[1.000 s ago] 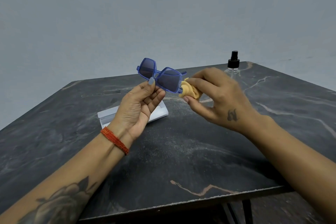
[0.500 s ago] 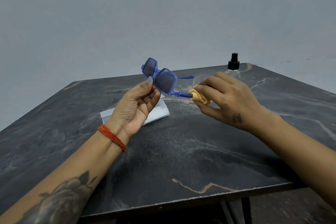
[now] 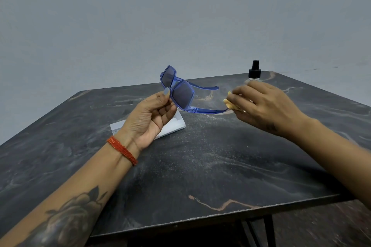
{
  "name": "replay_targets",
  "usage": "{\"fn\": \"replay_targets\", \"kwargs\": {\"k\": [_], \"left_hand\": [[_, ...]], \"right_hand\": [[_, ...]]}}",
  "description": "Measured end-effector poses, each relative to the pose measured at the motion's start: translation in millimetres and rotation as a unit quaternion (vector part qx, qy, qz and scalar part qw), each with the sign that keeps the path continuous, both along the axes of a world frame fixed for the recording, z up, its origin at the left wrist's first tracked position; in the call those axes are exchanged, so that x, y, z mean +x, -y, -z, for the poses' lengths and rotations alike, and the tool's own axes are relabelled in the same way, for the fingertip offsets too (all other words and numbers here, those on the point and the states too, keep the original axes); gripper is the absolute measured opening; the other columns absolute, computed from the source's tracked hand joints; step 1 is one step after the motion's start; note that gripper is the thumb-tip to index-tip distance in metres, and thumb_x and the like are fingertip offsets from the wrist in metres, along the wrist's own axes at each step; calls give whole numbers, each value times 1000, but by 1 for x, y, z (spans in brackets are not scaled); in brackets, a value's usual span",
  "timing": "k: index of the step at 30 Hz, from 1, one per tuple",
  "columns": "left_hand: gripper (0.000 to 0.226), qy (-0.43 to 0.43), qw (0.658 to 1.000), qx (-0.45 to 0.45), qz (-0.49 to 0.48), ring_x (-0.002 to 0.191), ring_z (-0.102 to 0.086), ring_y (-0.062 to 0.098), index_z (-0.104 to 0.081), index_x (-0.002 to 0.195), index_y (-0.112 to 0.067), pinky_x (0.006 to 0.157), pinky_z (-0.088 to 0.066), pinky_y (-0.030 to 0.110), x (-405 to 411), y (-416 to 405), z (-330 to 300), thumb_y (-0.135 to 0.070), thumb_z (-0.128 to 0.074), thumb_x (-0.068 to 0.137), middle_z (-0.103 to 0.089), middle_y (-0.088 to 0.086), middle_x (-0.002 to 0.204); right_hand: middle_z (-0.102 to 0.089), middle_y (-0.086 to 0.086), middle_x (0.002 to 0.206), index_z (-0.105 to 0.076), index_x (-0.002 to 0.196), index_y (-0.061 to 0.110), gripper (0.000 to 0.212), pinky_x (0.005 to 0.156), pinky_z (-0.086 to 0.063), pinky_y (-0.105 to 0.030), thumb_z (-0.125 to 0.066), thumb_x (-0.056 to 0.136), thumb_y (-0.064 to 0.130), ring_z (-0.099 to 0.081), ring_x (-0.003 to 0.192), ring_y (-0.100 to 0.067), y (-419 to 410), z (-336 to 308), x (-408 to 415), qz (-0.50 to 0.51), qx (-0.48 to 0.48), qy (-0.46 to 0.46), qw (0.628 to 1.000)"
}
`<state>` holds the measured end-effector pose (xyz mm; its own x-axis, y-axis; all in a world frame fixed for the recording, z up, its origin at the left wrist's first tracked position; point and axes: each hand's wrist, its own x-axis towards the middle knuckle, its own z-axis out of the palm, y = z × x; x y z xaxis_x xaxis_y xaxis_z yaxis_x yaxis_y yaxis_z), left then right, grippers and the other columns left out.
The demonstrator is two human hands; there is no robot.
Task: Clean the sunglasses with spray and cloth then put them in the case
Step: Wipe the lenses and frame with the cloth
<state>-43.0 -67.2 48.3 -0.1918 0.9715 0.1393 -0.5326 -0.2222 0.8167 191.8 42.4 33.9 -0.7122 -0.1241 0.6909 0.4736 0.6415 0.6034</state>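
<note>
My left hand (image 3: 149, 115) pinches the blue-framed sunglasses (image 3: 181, 94) at the bridge and holds them above the table with both temple arms unfolded to the right. My right hand (image 3: 265, 108) grips a bunched yellow cloth (image 3: 230, 104) that is wrapped around the tip of the near temple arm. The white case (image 3: 170, 126) lies flat on the table, mostly hidden behind my left hand. A clear spray bottle (image 3: 254, 72) with a black pump top stands at the far edge, just behind my right hand.
The dark marble table (image 3: 200, 166) stretches toward me, its front edge low in the view. A plain grey wall (image 3: 180, 16) rises behind it. Black table legs (image 3: 269, 230) show under the front right corner.
My right hand slid the cloth from the right lens outward along the near temple arm to its tip. My left hand turned the sunglasses, so the lenses now face more sideways.
</note>
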Motion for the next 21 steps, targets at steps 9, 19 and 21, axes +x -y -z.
{"fn": "replay_targets", "kwargs": {"k": [9, 19, 21], "left_hand": [[26, -52, 998, 27, -4, 52, -60, 2, -72, 60, -10, 51, -51, 13, -11, -2, 0, -8, -53, 78, -65, -2, 60], [54, -154, 985, 27, 72, 66, -64, 6, -75, 75, -12, 66, -55, 17, -18, -4, 8, -41, -92, 33, -70, -1, 72], [51, -168, 981, 33, 86, 65, -65, 5, -75, 73, -14, 64, -55, 16, -17, -3, 8, -42, -91, 35, -70, -2, 71]], "right_hand": [[-64, 0, 77, -72, 92, 10, 21, 58, -48, -32, -67, 86, 29, -54, 64, -13, 2, -7, 14, -17, -345, -259, 902], [-67, -8, 99, -67, 116, 12, 36, 67, -47, -30, -61, 84, 29, -50, 78, -9, 18, -46, -67, -99, -322, -136, 932], [-67, -11, 100, -68, 114, 11, 34, 67, -45, -32, -61, 85, 27, -47, 74, -10, 17, -50, -79, -86, -327, -88, 937]]}}
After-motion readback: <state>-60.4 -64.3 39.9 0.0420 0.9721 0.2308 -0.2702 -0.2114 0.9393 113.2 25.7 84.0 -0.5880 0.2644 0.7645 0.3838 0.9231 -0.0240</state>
